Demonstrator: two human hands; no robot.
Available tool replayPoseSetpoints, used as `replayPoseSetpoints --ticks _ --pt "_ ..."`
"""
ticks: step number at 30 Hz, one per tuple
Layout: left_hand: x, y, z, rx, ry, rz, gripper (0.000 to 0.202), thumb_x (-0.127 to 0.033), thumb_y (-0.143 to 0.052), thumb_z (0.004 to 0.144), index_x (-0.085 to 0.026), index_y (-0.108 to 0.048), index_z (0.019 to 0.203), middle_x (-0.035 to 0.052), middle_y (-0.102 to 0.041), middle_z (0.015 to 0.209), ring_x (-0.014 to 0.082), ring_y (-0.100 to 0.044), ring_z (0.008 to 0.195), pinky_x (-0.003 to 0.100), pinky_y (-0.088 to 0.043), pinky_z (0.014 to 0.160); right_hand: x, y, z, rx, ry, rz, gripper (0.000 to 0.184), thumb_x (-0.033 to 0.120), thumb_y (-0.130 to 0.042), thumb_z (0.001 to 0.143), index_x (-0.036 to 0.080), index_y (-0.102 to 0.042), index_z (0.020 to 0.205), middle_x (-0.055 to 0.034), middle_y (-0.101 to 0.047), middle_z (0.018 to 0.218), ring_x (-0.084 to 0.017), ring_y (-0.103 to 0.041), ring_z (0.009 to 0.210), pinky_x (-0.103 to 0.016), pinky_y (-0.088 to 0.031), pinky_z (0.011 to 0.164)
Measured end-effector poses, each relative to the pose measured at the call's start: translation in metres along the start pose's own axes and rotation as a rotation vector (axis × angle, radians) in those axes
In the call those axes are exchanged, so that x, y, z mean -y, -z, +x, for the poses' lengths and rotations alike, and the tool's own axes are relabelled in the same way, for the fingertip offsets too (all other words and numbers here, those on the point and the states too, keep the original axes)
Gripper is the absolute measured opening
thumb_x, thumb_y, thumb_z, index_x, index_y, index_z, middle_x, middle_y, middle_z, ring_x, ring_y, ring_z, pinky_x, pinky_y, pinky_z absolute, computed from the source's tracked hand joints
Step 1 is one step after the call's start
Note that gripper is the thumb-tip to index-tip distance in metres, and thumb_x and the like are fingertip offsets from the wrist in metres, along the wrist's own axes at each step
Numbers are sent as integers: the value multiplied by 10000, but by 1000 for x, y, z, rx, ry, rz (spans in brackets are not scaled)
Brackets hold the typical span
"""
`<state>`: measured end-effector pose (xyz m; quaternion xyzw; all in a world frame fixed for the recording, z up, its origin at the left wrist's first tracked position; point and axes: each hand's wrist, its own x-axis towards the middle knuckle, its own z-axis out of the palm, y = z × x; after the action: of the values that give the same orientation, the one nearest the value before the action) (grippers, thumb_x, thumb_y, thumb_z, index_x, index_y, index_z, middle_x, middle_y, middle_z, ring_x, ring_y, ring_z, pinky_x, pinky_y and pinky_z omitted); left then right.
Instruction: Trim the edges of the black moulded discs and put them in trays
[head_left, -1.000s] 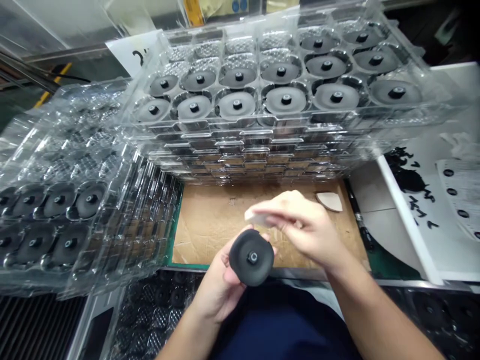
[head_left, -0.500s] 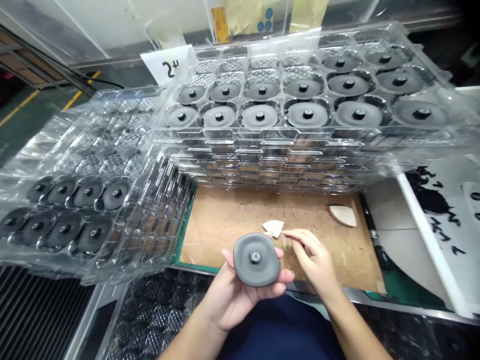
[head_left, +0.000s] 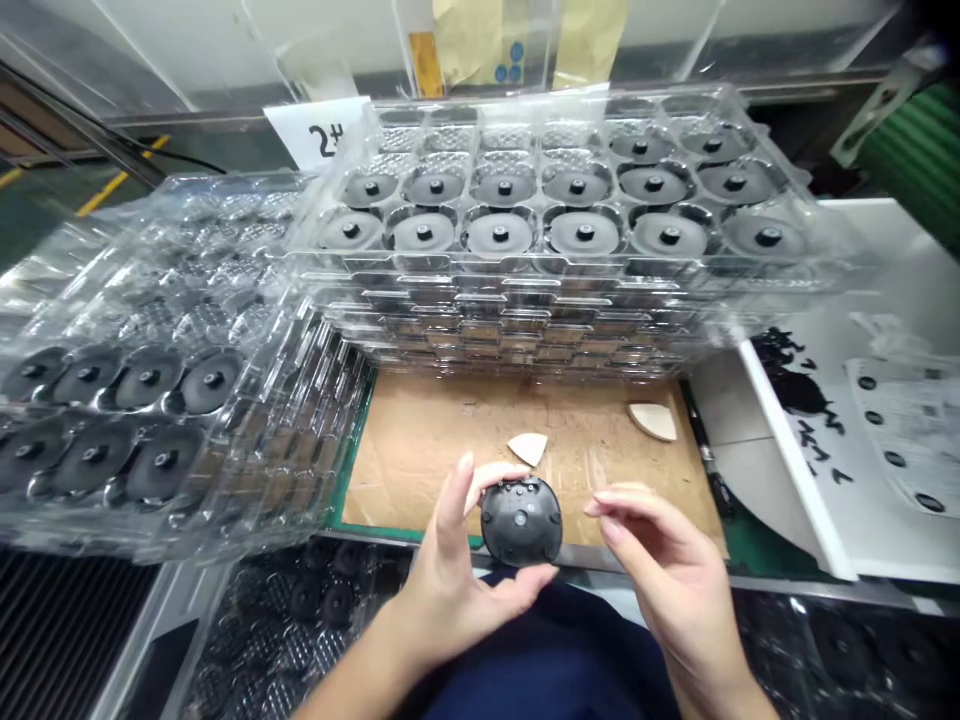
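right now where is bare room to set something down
Bare brown cardboard lies left of the nearer cream wedge and between it and the cream wedge farther right. Crowded: near edge, around left hand, right hand and round black part.

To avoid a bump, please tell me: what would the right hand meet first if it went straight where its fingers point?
The right hand would probably meet the black disc in the left hand first, though depth is unclear.

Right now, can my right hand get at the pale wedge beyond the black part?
Probably yes: your right hand looks empty, and the pale wedge lies uncovered on the cardboard; the black part in your left hand seems beside the path.
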<state>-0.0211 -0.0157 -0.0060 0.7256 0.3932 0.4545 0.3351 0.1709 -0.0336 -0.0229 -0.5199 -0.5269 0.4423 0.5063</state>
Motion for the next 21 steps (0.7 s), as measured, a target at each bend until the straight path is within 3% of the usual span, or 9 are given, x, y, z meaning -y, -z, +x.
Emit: replayPoseSetpoints --ticks 3,7,11,14,16,19,21 --pt "0 2 -4 22 19 46 993 -173 -668 757 -303 23 1458 103 -547 1176 216 -575 1068 394 -490 932 16 -6 1 101 12 125 245 164 -632 833 328 -666 1012 -4 -644 897 -133 -591 816 -217 -506 702" --pt "2 4 -13 111 167 10 871 -317 -652 784 -332 -93 1452 95 -576 1206 233 -579 1099 403 -493 939 20 -20 2 291 -88 153 196 291 -716 772 290 -702 967 -16 -664 808 -145 -576 735 -251 -479 676" --pt "9 6 -21 215 252 58 653 -356 -643 790 -373 -347 1372 56 -572 1309 232 -546 1183 382 -470 982 11 -35 5 269 -142 115 364 530 -643 777 201 -650 933 7 -603 637 -117 -561 568 -222 -463 533" --pt "13 11 -26 178 250 34 578 -410 -683 736 -360 -496 1280 31 -637 1252 215 -594 1137 327 -486 962 10 -45 7 267 -10 -57 517 647 -480 825 163 -602 959 31 -562 567 -98 -551 493 -197 -454 465" --pt "14 17 -29 158 243 8 414 -375 -634 791 -336 -584 1201 22 -685 1179 190 -636 1073 279 -504 919 15 -46 12 280 112 -224 540 634 -382 878 148 -609 946 34 -563 535 -91 -554 462 -185 -450 439" --pt "13 26 -35 166 227 4 234 -273 -545 858 -296 -690 1041 11 -750 997 155 -690 908 216 -526 800 38 -25 32 274 342 -537 399 519 -453 907 188 -667 854 25 -629 576 -84 -582 473 -187 -470 465" --pt "11 30 -43 193 283 25 189 -254 -561 841 -263 -728 931 5 -758 833 145 -687 763 202 -512 700 64 1 56 187 522 -767 243 415 -536 895 225 -687 876 -2 -697 734 -108 -637 609 -228 -518 580"
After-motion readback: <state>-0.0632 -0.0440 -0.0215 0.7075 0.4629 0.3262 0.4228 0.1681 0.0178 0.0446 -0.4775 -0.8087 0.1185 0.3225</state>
